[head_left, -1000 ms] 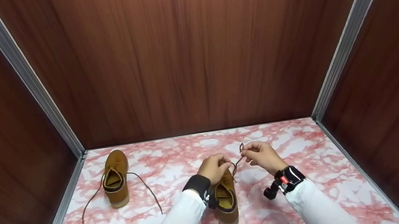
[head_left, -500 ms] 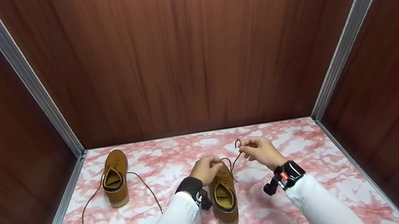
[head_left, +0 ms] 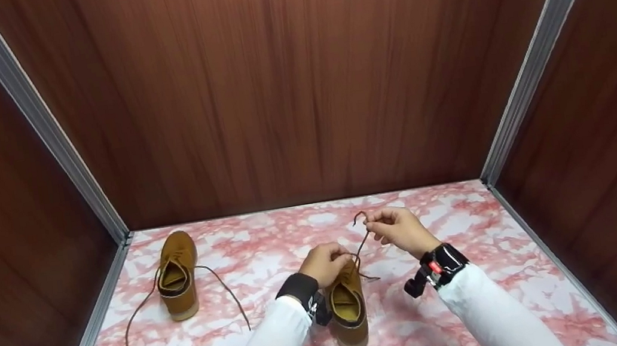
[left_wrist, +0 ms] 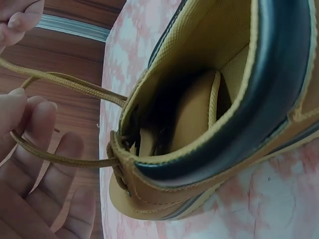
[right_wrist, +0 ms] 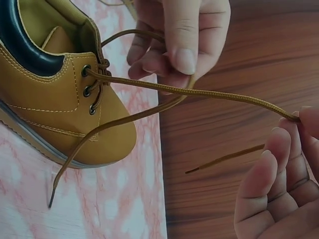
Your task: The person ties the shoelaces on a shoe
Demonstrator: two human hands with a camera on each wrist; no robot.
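A tan lace-up shoe (head_left: 352, 331) stands on the surface, toe pointing away from me. My left hand (head_left: 324, 264) is above its toe and pinches one brown shoelace (right_wrist: 133, 117) between thumb and fingers; the tail of that lace falls back past the shoe's side. Up and to the right, my right hand (head_left: 404, 232) pinches the other lace (right_wrist: 234, 97), drawn nearly straight from the top eyelet, with its tip sticking out beyond the fingers. Both laces cross near the left thumb in the right wrist view. The shoe's dark padded collar (left_wrist: 271, 89) fills much of the left wrist view.
A matching tan shoe (head_left: 183, 302) stands at the far left, its two laces (head_left: 135, 324) spread loosely on either side. The pink-and-white marbled surface (head_left: 474, 318) ends at brown wood-grain panels (head_left: 297, 90) with metal edge strips.
My right hand has shifted a little up and left with its lace. The left hand moved left and then slightly back; its lace's tail now points out right of the shoe.
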